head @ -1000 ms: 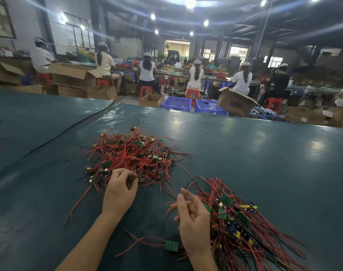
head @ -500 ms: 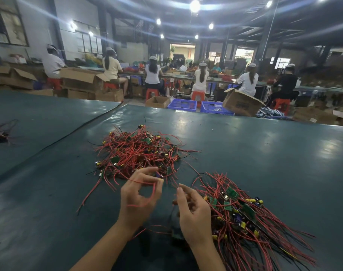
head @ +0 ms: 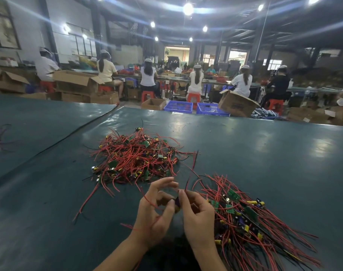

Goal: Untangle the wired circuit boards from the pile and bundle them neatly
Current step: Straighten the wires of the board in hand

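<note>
- Presently, a red wire point(head: 149, 202) is held by both hands: looped over the curled fingers point(head: 161, 183) of the left hand point(head: 153, 214), pinched by the right hand point(head: 199, 218).
- Its length is judged to run crosswise, hand to hand.
- The tangled pile point(head: 137, 159) is found ahead on the surface point(head: 245, 153); the sorted bundle point(head: 245, 218) is nearest the right hand.

Tangled red-wired boards pile point(head: 139, 159); aligned bundle point(head: 250, 218) nearby.

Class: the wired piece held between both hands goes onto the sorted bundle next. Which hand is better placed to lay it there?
Probably the right hand: it pinches the red wire and lies beside the sorted bundle; the left hand sits nearer the tangled pile.
</note>
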A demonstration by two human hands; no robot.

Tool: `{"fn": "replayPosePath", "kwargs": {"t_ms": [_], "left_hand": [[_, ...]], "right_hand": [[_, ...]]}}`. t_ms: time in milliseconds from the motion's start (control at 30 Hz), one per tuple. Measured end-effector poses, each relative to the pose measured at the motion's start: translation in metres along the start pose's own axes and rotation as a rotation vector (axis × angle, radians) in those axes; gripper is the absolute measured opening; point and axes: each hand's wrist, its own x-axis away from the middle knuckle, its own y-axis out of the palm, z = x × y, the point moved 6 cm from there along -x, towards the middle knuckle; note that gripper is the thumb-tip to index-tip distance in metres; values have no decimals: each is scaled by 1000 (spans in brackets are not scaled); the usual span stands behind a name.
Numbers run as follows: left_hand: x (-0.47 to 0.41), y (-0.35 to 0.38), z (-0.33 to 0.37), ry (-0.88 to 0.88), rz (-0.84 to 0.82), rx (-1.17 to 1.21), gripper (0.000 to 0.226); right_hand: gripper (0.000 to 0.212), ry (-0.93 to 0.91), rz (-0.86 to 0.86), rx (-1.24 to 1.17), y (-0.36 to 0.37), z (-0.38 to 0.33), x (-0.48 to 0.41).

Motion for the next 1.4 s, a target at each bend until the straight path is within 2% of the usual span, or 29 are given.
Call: {"fn": "replayPosePath", "kwargs": {"t_ms": [67, 133, 233, 400, 467, 600, 700, 833, 967, 1100, 1200, 1400], "left_hand": [[-4, -1, -12, -201, 36, 57, 32], [-4, 1, -21, -307, -22, 100, 19], [-5, 5, -23, -351, -92, 89, 26], [-7, 1, -31, -430, -15, 118, 30], [-9, -1, -32, -444, -11, 123, 30], [-9, 3, -33, -444, -89, 83, 27], [-12, 2, -33, -456, -137, 93, 29], [-17, -10, -29, -474, -92, 180, 27], [-13, -12, -32, -568, 6, 288, 25], [-12, 1, -24, -528, -34, 281, 26], [-11, 10, -18, -490, -96, 240, 36], [-16, 0, -16, -545, -98, 272, 24]], "right_hand": [[21, 13, 67, -2, -3, 2, 0], [24, 2, 93, -11, -4, 0, 0], [25, 35, 27, 0, 4, 0, 3], [22, 222, -61, -23, 11, 6, -8], [23, 236, -54, -17, 8, 5, -15], [26, 223, 83, -44, -6, 7, -16], [23, 225, 188, -153, -18, 4, -16], [18, 173, 304, -310, -47, -9, -20], [17, 229, 296, -326, -44, -3, -10], [16, 249, 174, -156, -25, 4, -3], [24, 198, 100, -81, -16, 1, 2], [22, 167, 315, -314, -51, -11, -9]]}}
